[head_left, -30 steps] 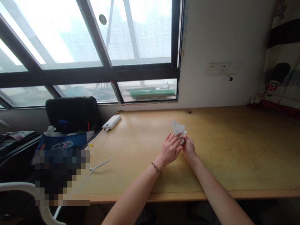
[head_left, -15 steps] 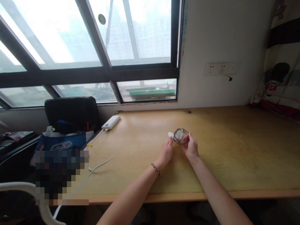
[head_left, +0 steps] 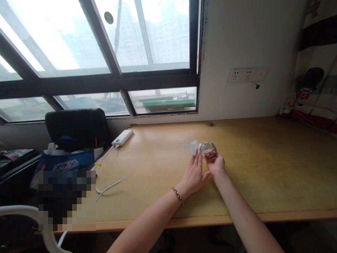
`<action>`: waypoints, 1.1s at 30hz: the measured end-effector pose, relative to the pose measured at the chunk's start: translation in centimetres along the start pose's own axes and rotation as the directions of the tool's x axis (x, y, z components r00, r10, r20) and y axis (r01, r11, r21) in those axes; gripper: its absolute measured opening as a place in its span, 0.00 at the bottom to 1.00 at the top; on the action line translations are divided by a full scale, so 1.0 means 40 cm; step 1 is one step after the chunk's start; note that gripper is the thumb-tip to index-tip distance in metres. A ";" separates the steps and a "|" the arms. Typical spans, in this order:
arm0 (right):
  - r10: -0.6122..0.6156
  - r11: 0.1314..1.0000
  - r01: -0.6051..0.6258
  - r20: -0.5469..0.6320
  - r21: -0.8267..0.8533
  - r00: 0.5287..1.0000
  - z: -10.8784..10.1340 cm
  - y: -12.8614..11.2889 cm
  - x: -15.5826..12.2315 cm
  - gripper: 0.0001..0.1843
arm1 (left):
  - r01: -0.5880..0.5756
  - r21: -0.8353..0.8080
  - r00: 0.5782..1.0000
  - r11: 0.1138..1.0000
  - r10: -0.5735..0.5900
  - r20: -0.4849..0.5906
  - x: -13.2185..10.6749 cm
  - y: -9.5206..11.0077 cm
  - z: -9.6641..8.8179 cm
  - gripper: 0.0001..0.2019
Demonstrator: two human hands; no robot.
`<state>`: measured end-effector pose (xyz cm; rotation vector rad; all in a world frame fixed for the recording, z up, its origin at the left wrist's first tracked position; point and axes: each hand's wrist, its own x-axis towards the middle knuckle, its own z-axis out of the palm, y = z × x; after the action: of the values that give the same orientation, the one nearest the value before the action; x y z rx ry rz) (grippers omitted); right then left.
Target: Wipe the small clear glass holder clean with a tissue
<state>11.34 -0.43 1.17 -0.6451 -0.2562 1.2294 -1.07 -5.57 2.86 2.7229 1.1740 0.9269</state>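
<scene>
A clear, slightly smoky glass cup is held above the wooden table, its round rim facing up and toward me. My right hand grips it around its lower right side, and some fingers show through the glass. A thin white tissue spreads out at the left of the cup. My left hand keeps the tissue at the cup's left side with straight fingers, its thumb apart and pointing toward my right hand. The fingertips are partly hidden by the tissue. A braided bracelet circles my left wrist.
On the wooden table, a white power bank with a cable lies at the far left edge. A white cable end rests nearer. Left of the table stand a black chair and a blue bag. Wall sockets are behind.
My left hand has turned from a closed pinch to stretched fingers against the cup's side. More tissue now shows, spread out leftward. The cup has tipped more upright and shifted slightly right.
</scene>
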 end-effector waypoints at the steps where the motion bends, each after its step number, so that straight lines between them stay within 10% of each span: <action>1: 0.024 1.000 -0.023 -0.018 0.013 1.000 -0.001 0.001 0.000 0.12 | -0.024 0.012 1.000 1.000 0.024 0.014 0.001 0.003 -0.003 0.34; 11: 0.163 0.986 -0.163 -0.006 -0.039 0.987 0.022 0.027 -0.034 0.08 | -0.161 -0.029 0.985 0.987 0.162 0.060 0.018 0.007 -0.038 0.33; 19: -0.104 0.931 0.160 0.183 -0.329 0.978 0.049 0.038 -0.074 0.11 | 0.157 -0.349 0.964 0.924 -0.221 -0.150 0.033 -0.039 -0.056 0.21; 24: -0.317 0.695 0.430 0.292 -0.576 0.902 0.054 0.017 -0.100 0.15 | 0.314 -0.872 0.874 0.376 -0.473 0.110 0.045 -0.079 -0.016 0.24; 28: -0.326 0.193 0.686 0.614 -0.701 0.719 0.057 0.006 -0.125 0.12 | 0.340 -0.900 0.822 -0.274 -0.379 0.426 0.043 -0.088 0.024 0.23; 33: -0.158 -0.282 0.762 0.812 -0.583 0.562 0.069 -0.001 -0.142 0.13 | 0.225 -0.813 0.796 -0.538 -0.379 0.471 0.033 -0.085 0.034 0.17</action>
<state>8.06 -4.83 4.27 -1.2838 -1.8554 -0.0371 -1.86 -1.98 1.57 0.5825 0.4590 1.0455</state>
